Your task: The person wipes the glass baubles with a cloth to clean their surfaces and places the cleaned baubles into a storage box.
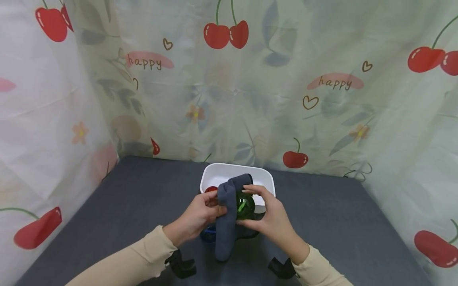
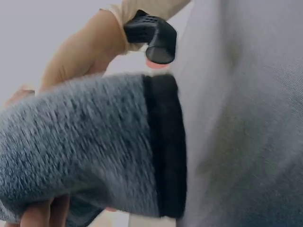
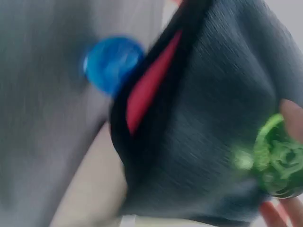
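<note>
A grey cloth with black edging (image 1: 225,234) hangs folded between the two hands. My left hand (image 1: 195,216) grips it, fingers and thumb pinched on the fabric. With thumb below and fingertips above, my right hand (image 1: 273,216) holds a see-through green ball (image 1: 245,206) against the cloth's right side. In the right wrist view the green ball (image 3: 281,161) lies against the grey cloth (image 3: 213,118), swirled markings showing. A clear blue ball (image 1: 208,234) sits on the table, partly hidden under the left hand; it shows whole beside the cloth's edge as a blue ball (image 3: 113,65).
Behind the hands stands a white plastic tub (image 1: 266,176), with a red round thing (image 1: 211,189) at its left side. Dark grey fabric covers the table (image 1: 143,190). Curtains printed with cherries (image 1: 229,99) enclose the back and sides. Black mounts (image 1: 183,267) are worn at the wrists.
</note>
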The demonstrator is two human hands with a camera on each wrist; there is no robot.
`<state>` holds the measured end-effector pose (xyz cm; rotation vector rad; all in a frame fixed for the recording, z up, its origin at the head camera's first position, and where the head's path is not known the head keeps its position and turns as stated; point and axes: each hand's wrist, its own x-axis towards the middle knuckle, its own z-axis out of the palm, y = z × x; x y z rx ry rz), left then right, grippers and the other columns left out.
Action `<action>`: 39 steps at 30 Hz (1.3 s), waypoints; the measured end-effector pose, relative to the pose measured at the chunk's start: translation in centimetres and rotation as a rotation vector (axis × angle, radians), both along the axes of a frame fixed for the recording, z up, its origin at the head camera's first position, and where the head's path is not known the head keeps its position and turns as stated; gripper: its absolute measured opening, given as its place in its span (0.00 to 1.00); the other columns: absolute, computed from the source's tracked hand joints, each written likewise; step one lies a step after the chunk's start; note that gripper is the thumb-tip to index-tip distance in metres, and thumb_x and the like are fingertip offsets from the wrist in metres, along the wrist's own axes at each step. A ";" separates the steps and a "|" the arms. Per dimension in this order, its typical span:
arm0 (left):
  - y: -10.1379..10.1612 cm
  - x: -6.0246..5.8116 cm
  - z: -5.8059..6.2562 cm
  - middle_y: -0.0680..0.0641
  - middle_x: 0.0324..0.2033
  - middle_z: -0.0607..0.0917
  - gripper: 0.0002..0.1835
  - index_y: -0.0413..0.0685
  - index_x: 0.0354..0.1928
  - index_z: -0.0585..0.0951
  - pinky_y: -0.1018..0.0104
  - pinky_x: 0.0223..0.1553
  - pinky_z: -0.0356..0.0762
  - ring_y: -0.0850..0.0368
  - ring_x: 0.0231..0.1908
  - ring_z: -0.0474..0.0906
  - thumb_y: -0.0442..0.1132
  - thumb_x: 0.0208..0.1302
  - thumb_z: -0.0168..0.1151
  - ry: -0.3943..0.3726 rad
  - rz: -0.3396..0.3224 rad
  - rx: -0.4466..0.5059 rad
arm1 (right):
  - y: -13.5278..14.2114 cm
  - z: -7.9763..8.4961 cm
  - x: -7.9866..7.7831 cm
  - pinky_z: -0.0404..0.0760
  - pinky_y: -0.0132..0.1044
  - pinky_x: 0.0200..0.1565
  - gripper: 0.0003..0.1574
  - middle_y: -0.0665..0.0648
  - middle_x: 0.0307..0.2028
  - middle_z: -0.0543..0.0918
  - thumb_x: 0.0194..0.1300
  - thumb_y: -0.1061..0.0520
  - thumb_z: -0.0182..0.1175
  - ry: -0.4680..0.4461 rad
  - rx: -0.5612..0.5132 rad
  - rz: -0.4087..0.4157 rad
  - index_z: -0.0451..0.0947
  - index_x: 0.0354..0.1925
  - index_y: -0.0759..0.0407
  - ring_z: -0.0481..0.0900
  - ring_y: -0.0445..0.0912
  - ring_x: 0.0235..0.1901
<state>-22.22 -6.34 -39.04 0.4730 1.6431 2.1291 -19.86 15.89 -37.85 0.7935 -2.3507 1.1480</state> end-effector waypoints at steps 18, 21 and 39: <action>0.7 -0.2 0.3 0.49 0.46 0.84 0.30 0.30 0.64 0.69 0.65 0.39 0.82 0.60 0.41 0.82 0.28 0.58 0.61 0.020 0.036 0.014 | 0.3 -0.2 -0.2 0.81 0.37 0.51 0.45 0.57 0.57 0.76 0.41 0.67 0.78 -0.117 -0.186 0.126 0.71 0.58 0.57 0.79 0.41 0.53; 0.6 -0.2 0.3 0.47 0.47 0.84 0.30 0.30 0.63 0.71 0.65 0.41 0.82 0.60 0.41 0.82 0.28 0.58 0.65 0.030 0.071 -0.015 | 0.4 -0.1 -0.2 0.81 0.40 0.49 0.45 0.51 0.52 0.80 0.37 0.58 0.81 0.040 -0.006 0.013 0.75 0.56 0.52 0.78 0.42 0.51; 0.2 -0.6 0.4 0.47 0.48 0.84 0.29 0.28 0.63 0.69 0.66 0.41 0.82 0.60 0.42 0.82 0.26 0.58 0.61 0.047 0.023 -0.013 | 0.8 0.3 -0.1 0.82 0.34 0.48 0.43 0.50 0.50 0.80 0.39 0.56 0.81 -0.029 -0.059 0.056 0.75 0.55 0.51 0.79 0.41 0.48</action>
